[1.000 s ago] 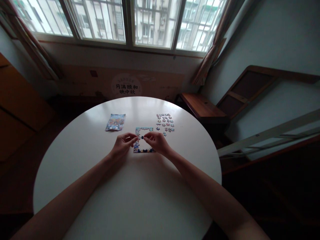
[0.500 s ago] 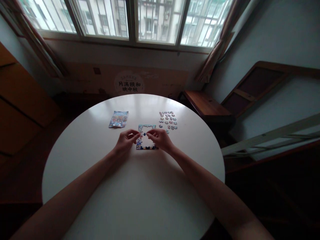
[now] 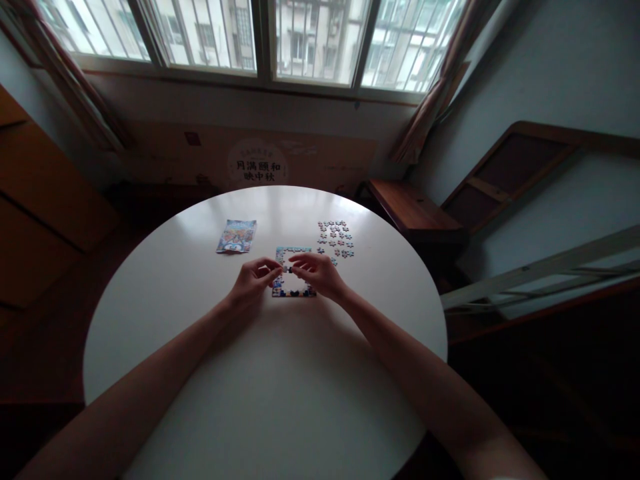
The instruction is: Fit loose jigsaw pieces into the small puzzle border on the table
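Observation:
A small jigsaw piece point(image 3: 288, 269), part dark and part pale, is held just above the partly joined jigsaw puzzle point(image 3: 294, 294). My left hand point(image 3: 254, 279) pinches its left side between thumb and fingertip. From the right, my right hand point(image 3: 320, 272) grips the same piece in its thumb and finger, the other fingers curled loosely. The puzzle lies flat as a rectangular border with a bare white middle; my right hand covers part of its right side. Fine detail of the piece is too small to make out.
Loose jigsaw pieces point(image 3: 336, 235) lie in rough rows behind my right hand. A colourful printed packet point(image 3: 237, 237) rests to the back left on the round white table point(image 3: 280, 393). Past the table's far right edge stands a wooden bench point(image 3: 413, 207).
The piece between my fingertips has turned, showing a paler part near the left hand. My right fingers have shifted slightly left and spread a little. My left hand has hardly moved.

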Available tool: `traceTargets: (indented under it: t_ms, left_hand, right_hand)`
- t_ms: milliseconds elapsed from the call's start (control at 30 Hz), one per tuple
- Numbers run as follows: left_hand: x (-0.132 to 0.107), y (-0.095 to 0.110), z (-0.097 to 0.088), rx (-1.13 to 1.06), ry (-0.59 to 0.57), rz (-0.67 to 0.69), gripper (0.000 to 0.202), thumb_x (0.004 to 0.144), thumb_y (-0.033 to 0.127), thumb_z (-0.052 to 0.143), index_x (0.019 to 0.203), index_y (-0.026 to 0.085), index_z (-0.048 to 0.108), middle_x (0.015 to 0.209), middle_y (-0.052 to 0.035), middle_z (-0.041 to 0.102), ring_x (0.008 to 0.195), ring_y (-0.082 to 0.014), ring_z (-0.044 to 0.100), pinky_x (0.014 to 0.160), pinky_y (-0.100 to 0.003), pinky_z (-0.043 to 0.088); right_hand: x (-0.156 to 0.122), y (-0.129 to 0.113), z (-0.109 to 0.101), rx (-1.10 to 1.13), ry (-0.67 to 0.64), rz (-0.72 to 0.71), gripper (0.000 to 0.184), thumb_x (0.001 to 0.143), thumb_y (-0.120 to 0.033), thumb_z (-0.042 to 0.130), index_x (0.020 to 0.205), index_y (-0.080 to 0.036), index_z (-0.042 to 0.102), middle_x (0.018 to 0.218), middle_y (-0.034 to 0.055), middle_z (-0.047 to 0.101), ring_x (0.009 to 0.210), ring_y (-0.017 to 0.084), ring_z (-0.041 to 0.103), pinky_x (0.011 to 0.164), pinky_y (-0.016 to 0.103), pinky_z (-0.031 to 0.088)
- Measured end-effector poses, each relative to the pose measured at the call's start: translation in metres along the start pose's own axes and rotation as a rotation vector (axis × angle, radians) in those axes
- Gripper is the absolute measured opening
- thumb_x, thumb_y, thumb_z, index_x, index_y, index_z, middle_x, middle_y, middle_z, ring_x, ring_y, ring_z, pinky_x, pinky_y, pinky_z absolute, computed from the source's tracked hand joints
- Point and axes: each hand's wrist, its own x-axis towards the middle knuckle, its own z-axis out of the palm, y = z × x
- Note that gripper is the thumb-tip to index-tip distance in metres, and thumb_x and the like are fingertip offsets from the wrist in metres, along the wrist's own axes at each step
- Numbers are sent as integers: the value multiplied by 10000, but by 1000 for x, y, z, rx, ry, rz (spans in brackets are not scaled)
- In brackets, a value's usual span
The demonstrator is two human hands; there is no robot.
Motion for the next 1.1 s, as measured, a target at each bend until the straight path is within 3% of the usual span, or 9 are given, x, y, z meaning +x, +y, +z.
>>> traceTargets:
  t_ms: [333, 533, 600, 700, 833, 967, 1100]
  left_hand:
    - [-1, 2, 0, 0, -27, 27, 308, 696, 412, 788, 825, 141, 721, 716, -32, 670, 540, -92, 548, 472, -203, 437]
    - [2, -8, -3, 50, -50, 81, 296, 765, 417, 727, 869, 140, 718, 755, -43, 682, 526, -88, 542, 445, -199, 432]
    - [0, -8, -3, 146, -42, 167, 259, 807, 393, 690, 847, 139, 711, 748, -43, 673, 521, -86, 536, 448, -199, 428]
    - [-6, -3, -1, 431, -36, 424, 176, 873, 297, 621, 828, 147, 702, 726, -30, 633, 556, -85, 540, 510, -200, 437]
    - [-13, 5, 1, 723, -195, 720, 141, 913, 196, 551, 918, 164, 688, 759, -30, 632, 626, -98, 570, 604, -222, 455]
    - [-13, 5, 1, 770, -231, 767, 141, 913, 174, 547, 968, 160, 677, 827, -54, 647, 699, -126, 590, 642, -253, 472]
    - [-11, 2, -1, 777, -233, 765, 141, 909, 179, 568, 1000, 169, 675, 885, -65, 645, 793, -152, 596, 711, -290, 489]
  right_hand:
    - [0, -8, -9, 81, -166, 70, 316, 756, -164, 577, 1036, -184, 722, 739, -5, 620, 545, 62, 461, 492, 209, 366]
    - [6, -4, -21, 125, -85, 149, 190, 737, -172, 604, 897, -174, 706, 722, 4, 637, 616, 96, 555, 585, 244, 461]
    - [8, -3, -25, 141, -62, 187, 170, 714, -197, 658, 879, -171, 689, 762, 21, 668, 641, 111, 587, 612, 263, 487]
    - [8, -3, -31, 135, -61, 215, 230, 684, -230, 721, 905, -170, 699, 787, 39, 695, 682, 131, 623, 648, 282, 504]
    - [7, -5, -38, 117, -67, 229, 213, 659, -231, 746, 858, -158, 730, 785, 53, 715, 721, 145, 643, 690, 300, 517]
    - [6, -4, -41, 166, -80, 295, 145, 642, -237, 762, 745, -147, 712, 697, 49, 700, 668, 141, 638, 677, 309, 537]
    - [6, -5, -43, 92, -79, 301, 128, 641, -203, 756, 746, -138, 723, 669, 43, 691, 617, 118, 606, 601, 261, 499]
